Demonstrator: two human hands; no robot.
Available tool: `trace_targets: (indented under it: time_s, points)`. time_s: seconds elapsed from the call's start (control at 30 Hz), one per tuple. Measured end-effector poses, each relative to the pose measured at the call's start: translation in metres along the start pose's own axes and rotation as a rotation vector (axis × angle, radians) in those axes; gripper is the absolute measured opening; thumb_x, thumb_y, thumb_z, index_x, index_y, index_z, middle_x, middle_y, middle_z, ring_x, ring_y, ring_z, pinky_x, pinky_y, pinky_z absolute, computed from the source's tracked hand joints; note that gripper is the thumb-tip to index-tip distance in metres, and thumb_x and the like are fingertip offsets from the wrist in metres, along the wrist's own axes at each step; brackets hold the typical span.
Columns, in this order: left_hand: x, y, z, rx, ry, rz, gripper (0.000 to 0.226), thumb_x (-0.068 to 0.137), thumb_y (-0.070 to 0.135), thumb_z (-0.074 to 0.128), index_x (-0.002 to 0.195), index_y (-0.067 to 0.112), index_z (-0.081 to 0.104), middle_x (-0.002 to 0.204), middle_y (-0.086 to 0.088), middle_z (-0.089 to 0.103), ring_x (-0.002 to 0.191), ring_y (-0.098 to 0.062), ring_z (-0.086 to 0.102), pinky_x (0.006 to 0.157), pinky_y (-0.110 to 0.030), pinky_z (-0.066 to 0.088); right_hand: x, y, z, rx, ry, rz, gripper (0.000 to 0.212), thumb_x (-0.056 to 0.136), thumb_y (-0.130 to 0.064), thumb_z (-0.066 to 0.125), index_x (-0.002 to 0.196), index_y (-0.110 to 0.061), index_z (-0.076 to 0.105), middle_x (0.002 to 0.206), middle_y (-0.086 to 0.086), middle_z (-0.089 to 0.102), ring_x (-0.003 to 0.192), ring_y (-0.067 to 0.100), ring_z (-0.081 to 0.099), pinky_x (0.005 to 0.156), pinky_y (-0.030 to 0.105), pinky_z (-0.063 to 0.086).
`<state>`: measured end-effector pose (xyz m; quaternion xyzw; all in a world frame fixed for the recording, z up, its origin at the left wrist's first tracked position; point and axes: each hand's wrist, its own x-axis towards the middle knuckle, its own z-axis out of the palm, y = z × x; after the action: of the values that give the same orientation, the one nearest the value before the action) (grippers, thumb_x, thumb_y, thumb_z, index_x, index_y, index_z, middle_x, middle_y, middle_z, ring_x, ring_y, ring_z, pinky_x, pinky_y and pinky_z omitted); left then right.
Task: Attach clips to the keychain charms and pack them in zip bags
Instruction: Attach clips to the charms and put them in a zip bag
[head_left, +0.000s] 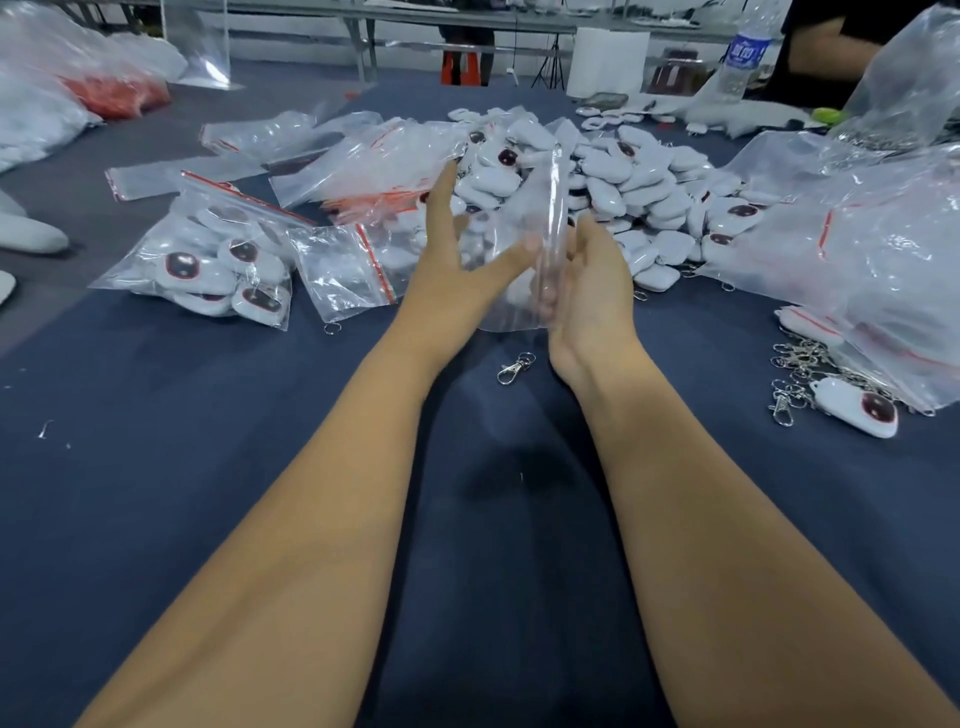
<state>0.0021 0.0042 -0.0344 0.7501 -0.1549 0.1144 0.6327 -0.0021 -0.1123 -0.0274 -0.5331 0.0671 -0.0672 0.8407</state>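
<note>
Both hands hold up an empty clear zip bag (543, 208) above the dark blue table cloth (156, 441). My left hand (447, 260) has straight fingers pointing up and its thumb stretched against the bag's lower part. My right hand (592, 291) curls its fingers round the bag's right edge. A single metal clip (514, 368) lies on the cloth just below the hands. Behind the bag lies a large pile of white keychain charms (644, 182) with dark red centres.
A filled zip bag of charms (208, 260) and empty zip bags (343, 270) lie to the left. At the right are large plastic bags (857, 249), a heap of clips (795, 374) and one loose charm (857, 408). A water bottle (743, 52) and another person's arm (826, 44) are at the far right.
</note>
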Motion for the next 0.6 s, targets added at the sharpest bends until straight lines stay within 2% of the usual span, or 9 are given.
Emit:
trace_targets:
  time_s: [0.07,0.13,0.17,0.23,0.27,0.33,0.43,0.5,0.6]
  points:
    - [0.002,-0.002,-0.002,0.004,-0.021,-0.01,0.065,0.086,0.037,0.072,0.139,0.042,0.034,0.114,0.014,0.062,0.107,0.002,0.058,0.085,-0.013,0.045,-0.001,-0.001,-0.001,0.002,-0.011,0.016,0.024,0.095,-0.018,0.052,0.094,0.001,0.067,0.063,-0.001,0.045,0.046,0.008,0.036,0.051,0.024,0.032]
    - [0.005,-0.002,-0.004,0.014,0.03,0.01,0.04,0.088,0.023,0.07,0.124,0.031,0.053,0.083,0.007,0.066,0.077,0.001,0.062,0.074,-0.014,0.048,-0.003,-0.003,0.001,0.049,-0.073,0.006,0.012,0.095,-0.01,0.054,0.088,-0.007,0.063,0.068,0.003,0.058,0.054,0.011,0.054,0.053,0.025,0.044]
    - [0.006,-0.001,-0.003,0.012,0.052,0.012,0.03,0.09,0.016,0.067,0.116,0.028,0.059,0.077,0.003,0.063,0.072,-0.004,0.06,0.072,-0.019,0.051,-0.003,-0.004,0.001,0.081,-0.105,-0.002,0.01,0.097,-0.008,0.052,0.092,-0.006,0.061,0.073,0.006,0.062,0.06,0.015,0.058,0.059,0.027,0.049]
    - [0.006,0.001,-0.003,-0.055,0.094,-0.018,0.019,0.095,0.012,0.059,0.102,0.028,0.067,0.077,0.001,0.063,0.073,-0.011,0.06,0.077,-0.03,0.055,-0.004,-0.006,0.003,0.165,-0.156,0.005,0.011,0.1,-0.008,0.048,0.103,-0.002,0.056,0.085,0.013,0.063,0.071,0.021,0.06,0.072,0.035,0.05]
    - [0.006,0.002,-0.004,-0.137,0.11,-0.055,0.021,0.098,0.016,0.054,0.097,0.029,0.07,0.078,0.004,0.066,0.072,-0.01,0.061,0.074,-0.03,0.055,-0.004,-0.007,0.003,0.236,-0.197,0.036,0.015,0.102,-0.009,0.045,0.11,-0.001,0.054,0.088,0.014,0.065,0.073,0.023,0.062,0.075,0.037,0.051]
    - [0.006,0.006,-0.006,-0.258,0.082,-0.126,0.028,0.102,0.025,0.044,0.094,0.027,0.071,0.082,0.008,0.07,0.073,-0.008,0.065,0.065,-0.027,0.054,-0.007,-0.011,0.002,0.425,-0.337,0.124,0.023,0.104,-0.012,0.039,0.121,0.001,0.048,0.092,0.015,0.07,0.077,0.025,0.069,0.07,0.038,0.058]
    - [0.004,0.007,-0.006,-0.369,-0.008,-0.187,0.028,0.097,0.041,0.044,0.099,0.025,0.067,0.094,0.007,0.071,0.087,-0.01,0.07,0.073,-0.033,0.059,-0.011,-0.011,0.003,0.515,-0.464,0.173,0.029,0.105,-0.013,0.035,0.129,0.002,0.044,0.094,0.016,0.073,0.077,0.021,0.073,0.066,0.035,0.06]
    - [0.002,0.007,-0.007,-0.428,-0.021,-0.216,0.027,0.095,0.044,0.044,0.093,0.026,0.065,0.076,0.013,0.07,0.067,-0.004,0.068,0.056,-0.025,0.053,-0.01,-0.007,0.004,0.396,-0.455,0.115,0.027,0.105,-0.013,0.036,0.125,0.002,0.048,0.098,0.015,0.071,0.082,0.021,0.072,0.077,0.04,0.061]
    - [0.003,0.008,-0.011,-0.395,0.021,-0.218,0.013,0.087,0.032,0.061,0.094,0.021,0.066,0.068,0.012,0.068,0.058,-0.005,0.063,0.058,-0.025,0.049,-0.006,-0.002,0.005,0.256,-0.386,0.059,0.011,0.102,-0.009,0.045,0.104,-0.004,0.055,0.088,0.011,0.073,0.077,0.018,0.072,0.077,0.035,0.061]
